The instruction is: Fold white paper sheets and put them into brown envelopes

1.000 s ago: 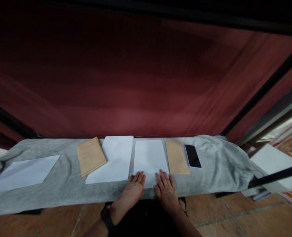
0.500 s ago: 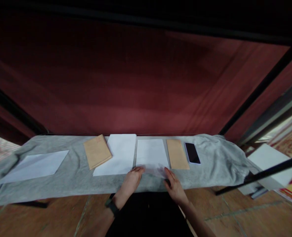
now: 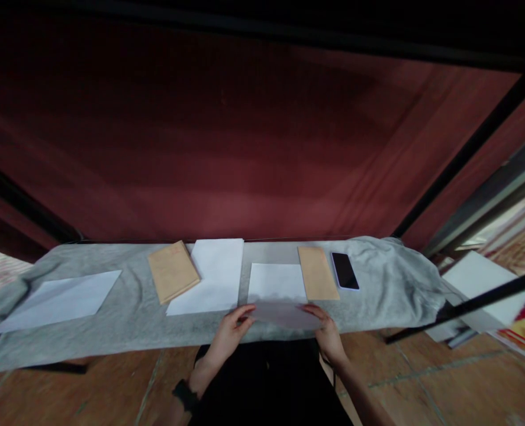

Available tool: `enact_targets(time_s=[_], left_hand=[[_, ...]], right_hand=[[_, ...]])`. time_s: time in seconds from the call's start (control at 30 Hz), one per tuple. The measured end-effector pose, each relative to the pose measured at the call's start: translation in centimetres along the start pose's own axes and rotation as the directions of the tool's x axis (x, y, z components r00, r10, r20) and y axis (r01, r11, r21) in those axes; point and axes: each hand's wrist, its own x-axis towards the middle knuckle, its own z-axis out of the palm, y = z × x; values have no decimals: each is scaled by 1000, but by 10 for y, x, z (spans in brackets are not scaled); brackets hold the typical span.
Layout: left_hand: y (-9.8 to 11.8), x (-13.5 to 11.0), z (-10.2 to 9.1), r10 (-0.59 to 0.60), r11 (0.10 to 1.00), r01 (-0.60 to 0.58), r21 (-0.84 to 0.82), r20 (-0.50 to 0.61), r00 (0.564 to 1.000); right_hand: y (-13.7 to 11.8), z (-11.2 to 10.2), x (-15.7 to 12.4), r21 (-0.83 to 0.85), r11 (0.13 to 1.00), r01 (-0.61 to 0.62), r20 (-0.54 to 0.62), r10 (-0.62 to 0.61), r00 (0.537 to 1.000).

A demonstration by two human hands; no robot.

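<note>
Head view: both hands are at the near edge of a white sheet (image 3: pixel 276 283) in the middle of the table.
Left hand (image 3: pixel 229 328): fingers curled, pinching the sheet's near left corner; dark band on the wrist.
Right hand (image 3: pixel 328 331): half closed, gripping the near right corner.
Sheet: far part flat on the cloth; near edge raised off it, bowed and blurred.
Step in hand: by the look of it, lifting the near edge with both hands.
Next move calls for: probably an even hold at both corners, so the paper neither creases nor slides.
Neighbours: brown envelope (image 3: pixel 318 273) just beside on the right, then a phone (image 3: pixel 345 270); a second white sheet (image 3: pixel 213 275) on the left.
Surface: grey cloth (image 3: pixel 390 284), rumpled at the ends.
Room: red curtain (image 3: pixel 244 148) behind, tiled floor (image 3: pixel 422 384) below.
</note>
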Motion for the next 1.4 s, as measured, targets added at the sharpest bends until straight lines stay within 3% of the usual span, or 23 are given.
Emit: enact_targets(time_s=[0.17, 0.33, 0.43, 0.6, 0.87, 1.03, 1.2, 1.4], left_hand=[[-18, 21, 9, 6, 994, 8, 108, -124, 992], [-9, 37, 14, -73, 943, 118, 312, -150, 986], [-6, 37, 13, -144, 902, 200, 382, -171, 975], [-8, 29, 10, -189, 893, 256, 370, -208, 960], [2, 32, 14, -231, 880, 312, 357, -251, 940], [3, 33, 17, -230, 852, 316, 417, -245, 942], [4, 34, 20, -214, 768, 309, 561, -231, 949], [9, 35, 23, -204, 725, 293, 624, -211, 956]], right_hand=[[-4, 8, 13, -17, 995, -95, -39, 94, 995], [-8, 13, 24, -112, 989, -93, -36, 89, 995], [-9, 15, 28, -191, 972, -137, -94, 121, 988], [-9, 24, 32, -321, 937, -138, -71, 121, 990], [-6, 42, 30, -511, 854, -96, -145, 24, 989], [-6, 47, 30, -593, 802, -75, -117, 7, 993], [-7, 48, 32, -667, 743, -50, -91, -14, 996], [-15, 45, 35, -759, 647, -72, -26, 80, 996]])
